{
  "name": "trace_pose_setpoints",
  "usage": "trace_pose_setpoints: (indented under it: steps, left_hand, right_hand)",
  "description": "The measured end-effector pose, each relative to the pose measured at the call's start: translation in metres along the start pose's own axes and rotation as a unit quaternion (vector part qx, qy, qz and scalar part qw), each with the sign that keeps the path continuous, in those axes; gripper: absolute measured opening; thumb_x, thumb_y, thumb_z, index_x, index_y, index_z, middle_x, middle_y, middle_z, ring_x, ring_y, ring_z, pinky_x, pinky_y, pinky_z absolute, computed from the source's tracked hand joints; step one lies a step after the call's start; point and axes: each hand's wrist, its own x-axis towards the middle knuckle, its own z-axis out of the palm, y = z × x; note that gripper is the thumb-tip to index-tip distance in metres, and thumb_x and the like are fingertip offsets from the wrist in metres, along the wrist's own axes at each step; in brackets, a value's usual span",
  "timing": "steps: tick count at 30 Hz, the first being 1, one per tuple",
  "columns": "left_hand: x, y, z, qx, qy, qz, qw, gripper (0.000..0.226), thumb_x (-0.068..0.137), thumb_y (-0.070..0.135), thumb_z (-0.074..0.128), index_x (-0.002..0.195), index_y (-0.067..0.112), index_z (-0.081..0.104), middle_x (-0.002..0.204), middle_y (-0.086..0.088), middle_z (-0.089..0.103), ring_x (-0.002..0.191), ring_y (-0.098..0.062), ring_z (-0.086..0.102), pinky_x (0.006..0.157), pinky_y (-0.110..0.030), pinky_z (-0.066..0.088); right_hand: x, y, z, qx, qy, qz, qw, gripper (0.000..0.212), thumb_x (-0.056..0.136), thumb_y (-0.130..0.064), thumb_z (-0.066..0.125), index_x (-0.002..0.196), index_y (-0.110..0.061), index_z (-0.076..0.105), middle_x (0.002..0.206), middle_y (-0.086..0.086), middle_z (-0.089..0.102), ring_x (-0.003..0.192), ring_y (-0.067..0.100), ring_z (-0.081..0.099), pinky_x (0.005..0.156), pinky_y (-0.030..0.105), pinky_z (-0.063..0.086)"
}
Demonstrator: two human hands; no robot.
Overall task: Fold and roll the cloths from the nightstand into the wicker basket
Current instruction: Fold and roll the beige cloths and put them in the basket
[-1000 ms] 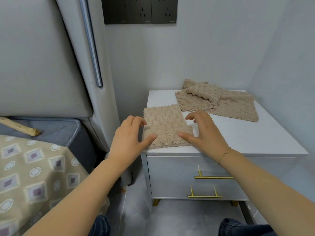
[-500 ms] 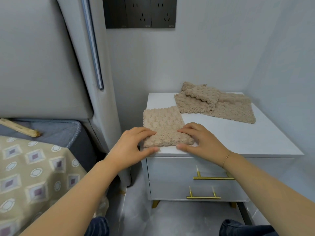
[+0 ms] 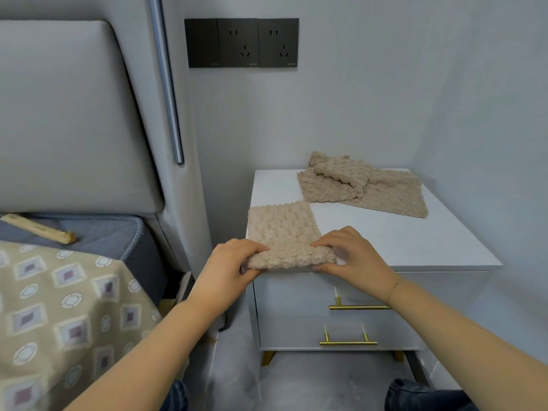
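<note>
A folded beige knobbly cloth (image 3: 283,229) lies at the front left corner of the white nightstand (image 3: 415,241). Its near edge is curled up into the start of a roll. My left hand (image 3: 228,268) grips the left end of that rolled edge, thumb underneath. My right hand (image 3: 353,256) pinches the right end of the same edge. More beige cloths (image 3: 370,188) lie in a loose pile at the back of the nightstand. No wicker basket is in view.
A bed with a patterned cover (image 3: 59,307) and a grey padded headboard (image 3: 74,114) stands to the left, with a wooden stick (image 3: 38,228) on the mattress. Black wall sockets (image 3: 241,43) sit above. The nightstand has two drawers with gold handles (image 3: 358,307). Walls close in behind and to the right.
Both hands slid from the cloth's middle to its near edge, took hold of it and lifted it into a curl. The camera view tilted downward.
</note>
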Motion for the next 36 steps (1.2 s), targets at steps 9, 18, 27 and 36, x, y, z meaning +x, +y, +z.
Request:
trace_pose_setpoints:
  steps: [9, 18, 27, 36]
  left_hand:
    - [0.008, 0.005, -0.008, -0.195, -0.031, -0.195, 0.961, 0.025, 0.077, 0.035, 0.079, 0.097, 0.024, 0.068, 0.095, 0.007, 0.071, 0.090, -0.011, 0.066, 0.085, -0.029, 0.054]
    - [0.024, 0.000, -0.003, -0.261, -0.021, -0.295, 0.919, 0.063, 0.081, 0.055, 0.069, 0.084, -0.007, 0.055, 0.068, -0.003, 0.045, 0.064, -0.014, 0.040, 0.064, -0.029, 0.032]
    - [0.036, -0.005, 0.003, -0.174, 0.027, -0.305, 0.936, 0.051, 0.080, 0.047, 0.073, 0.060, 0.014, 0.038, 0.064, 0.000, 0.038, 0.052, -0.010, 0.033, 0.049, -0.015, 0.027]
    - [0.038, -0.006, 0.000, -0.071, 0.069, -0.122, 0.988, 0.031, 0.083, 0.031, 0.073, 0.110, 0.027, 0.059, 0.110, 0.011, 0.044, 0.098, -0.007, 0.050, 0.086, -0.017, 0.040]
  right_hand:
    - [0.008, -0.005, 0.001, 0.180, 0.028, 0.160, 0.970, 0.037, 0.070, -0.043, 0.080, 0.095, -0.022, 0.062, 0.086, 0.001, 0.070, 0.073, 0.009, 0.059, 0.066, 0.011, 0.045]
    - [0.028, -0.015, 0.007, 0.159, 0.078, 0.197, 0.964, 0.053, 0.081, -0.041, 0.073, 0.057, -0.022, 0.030, 0.051, -0.012, 0.028, 0.045, 0.005, 0.028, 0.046, 0.018, 0.023]
    - [0.044, -0.013, 0.017, 0.034, 0.092, 0.234, 0.967, 0.047, 0.077, -0.059, 0.067, 0.098, -0.020, 0.050, 0.070, -0.003, 0.056, 0.070, 0.016, 0.057, 0.065, 0.034, 0.045]
    - [0.048, 0.002, 0.018, -0.037, 0.126, -0.065, 0.989, 0.005, 0.087, -0.023, 0.069, 0.090, -0.019, 0.068, 0.094, -0.010, 0.059, 0.091, 0.006, 0.044, 0.083, 0.018, 0.037]
